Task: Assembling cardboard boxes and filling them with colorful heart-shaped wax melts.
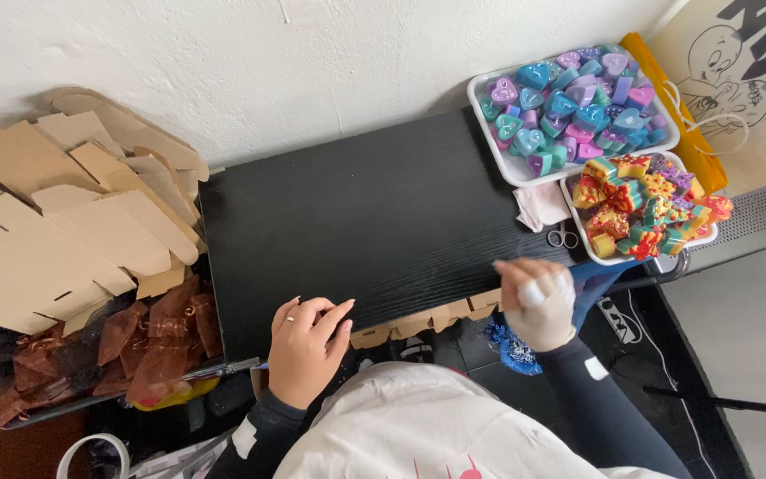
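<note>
My left hand [308, 350], with a ring on one finger, rests palm down on the front edge of the black table [374, 222]; its fingers lie loosely together and hold nothing I can see. My right hand [535, 300] hovers over the table's front right corner, white tape wrapped round its fingers, which are curled and slightly blurred. A flat brown cardboard piece [423, 321] with notched edges sticks out below the table edge between the two hands. Whether either hand touches it is unclear.
At the back right stand a white tray [489, 89] of purple, teal and pink heart-shaped pieces and a second tray [578, 232] of red, yellow and multicoloured pieces, with small scissors [563, 236] and a folded cloth [538, 204] beside them. Flat cardboard blanks [64, 213] and brown sheer pouches [148, 341] pile up at left.
</note>
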